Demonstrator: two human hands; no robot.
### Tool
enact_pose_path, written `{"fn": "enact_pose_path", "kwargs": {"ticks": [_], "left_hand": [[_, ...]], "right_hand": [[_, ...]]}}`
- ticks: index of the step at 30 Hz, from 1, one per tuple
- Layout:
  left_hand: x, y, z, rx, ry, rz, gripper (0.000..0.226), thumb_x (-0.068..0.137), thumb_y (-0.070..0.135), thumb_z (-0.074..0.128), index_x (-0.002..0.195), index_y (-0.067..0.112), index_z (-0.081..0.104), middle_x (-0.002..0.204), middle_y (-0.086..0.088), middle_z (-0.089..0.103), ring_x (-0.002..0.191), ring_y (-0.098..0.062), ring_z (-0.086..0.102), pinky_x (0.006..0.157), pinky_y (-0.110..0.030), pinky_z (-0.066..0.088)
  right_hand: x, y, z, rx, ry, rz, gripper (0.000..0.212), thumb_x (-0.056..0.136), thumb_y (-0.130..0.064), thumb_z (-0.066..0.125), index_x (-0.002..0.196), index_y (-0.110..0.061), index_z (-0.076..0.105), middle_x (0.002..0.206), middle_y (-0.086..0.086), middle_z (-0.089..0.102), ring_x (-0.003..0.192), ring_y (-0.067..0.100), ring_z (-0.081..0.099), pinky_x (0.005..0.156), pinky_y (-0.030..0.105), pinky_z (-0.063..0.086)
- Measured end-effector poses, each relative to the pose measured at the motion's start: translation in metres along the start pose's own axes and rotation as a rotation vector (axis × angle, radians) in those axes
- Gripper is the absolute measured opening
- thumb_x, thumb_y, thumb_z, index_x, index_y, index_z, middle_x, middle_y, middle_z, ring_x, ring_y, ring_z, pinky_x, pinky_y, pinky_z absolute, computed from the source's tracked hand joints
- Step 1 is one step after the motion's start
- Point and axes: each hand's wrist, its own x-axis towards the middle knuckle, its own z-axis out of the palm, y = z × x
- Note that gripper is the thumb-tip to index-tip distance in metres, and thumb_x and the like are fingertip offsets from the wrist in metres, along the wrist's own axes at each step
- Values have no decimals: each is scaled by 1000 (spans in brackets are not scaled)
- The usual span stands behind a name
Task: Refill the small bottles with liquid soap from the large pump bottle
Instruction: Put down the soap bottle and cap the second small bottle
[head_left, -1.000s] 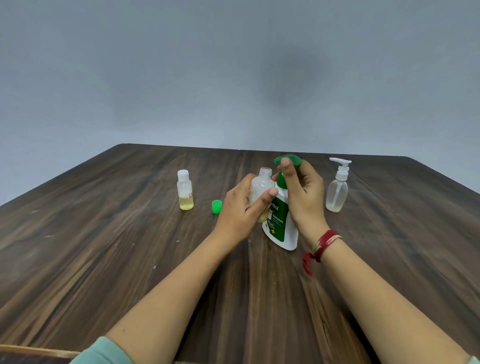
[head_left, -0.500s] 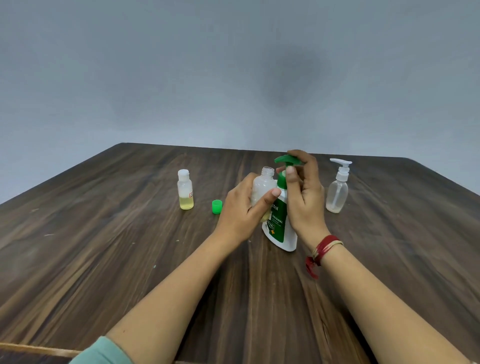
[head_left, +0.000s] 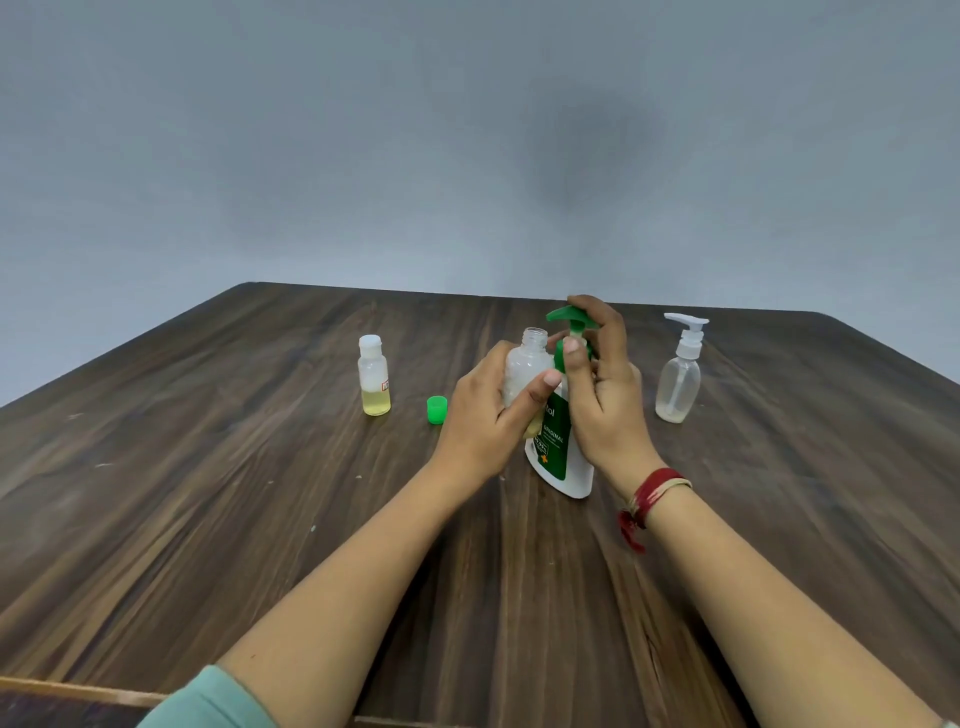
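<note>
The left grip (head_left: 483, 415) was wrapped round the uncapped small bottle (head_left: 524, 369), holding it upright against the large pump bottle (head_left: 563, 457), its open mouth near the green pump head (head_left: 569, 314). The right grip (head_left: 602, 395) was curled over that pump head, thumb on the collar. The pump bottle stood mid-surface (head_left: 260, 493). At its 9 o'clock lay a green cap (head_left: 437, 408). Farther that way stood a capped bottle (head_left: 374, 376) part-filled with yellow liquid, and at 2 o'clock a clear dispenser bottle (head_left: 678, 379).
</note>
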Motion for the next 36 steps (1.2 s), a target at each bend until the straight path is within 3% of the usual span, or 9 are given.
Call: {"fn": "enact_pose_path", "kwargs": {"ticks": [7,11,15,18,23,26,29,36], "left_hand": [[2,4,0,-35,-14,-23,49,81,72,45,86,24,53,71,12,55,65,-2,53,58,-19,39],[4,3,-4,-6,-12,9,67,79,78,38,89,14,54,70,13,53,64,-1,51,56,-13,35],[6,1,-6,19,-53,-6,50,82,64,46,91,15,54,67,15,51,62,2,51,55,-11,33],[6,0,-7,1,-54,-15,46,83,61,45,90,17,53,68,14,53,63,2,52,55,-11,34],[5,0,-5,4,-61,-17,48,83,63,45,90,16,53,71,13,54,65,1,52,56,-12,35],[6,0,-4,-2,-47,-15,47,83,62,45,89,15,54,71,13,54,66,0,52,57,-12,36],[6,0,-4,-12,-37,-13,50,84,61,45,92,13,55,75,11,57,68,-1,54,59,-13,38],[6,2,-5,-53,-24,-28,47,83,60,46,91,14,54,76,11,57,70,-1,54,61,-16,40]], "right_hand": [[-2,0,-6,-37,-86,-38,43,97,-29,46,137,-37,30,107,-6,62,89,8,63,78,27,53],[-1,1,-8,-32,-141,-20,61,91,-15,58,138,-40,27,108,-14,61,94,3,62,82,16,48],[1,1,-11,-14,-179,-28,63,87,-22,62,138,-36,27,103,-20,60,92,-1,61,79,9,46],[2,-1,-15,-24,-250,-4,78,81,-10,69,139,-40,24,104,-19,60,86,7,65,77,15,51],[3,-3,-17,-62,-286,59,90,76,-5,73,139,-45,21,105,-36,56,87,2,65,77,11,50],[3,-9,-17,-100,-294,99,94,74,-10,76,137,-50,19,105,-31,58,89,3,65,80,19,54],[3,-15,-15,-128,-299,99,95,75,-11,76,136,-52,16,118,-17,59,94,10,66,87,32,55],[2,-18,-11,-150,-283,83,92,75,-10,76,134,-49,17,115,-13,60,93,11,65,85,32,55]]}}
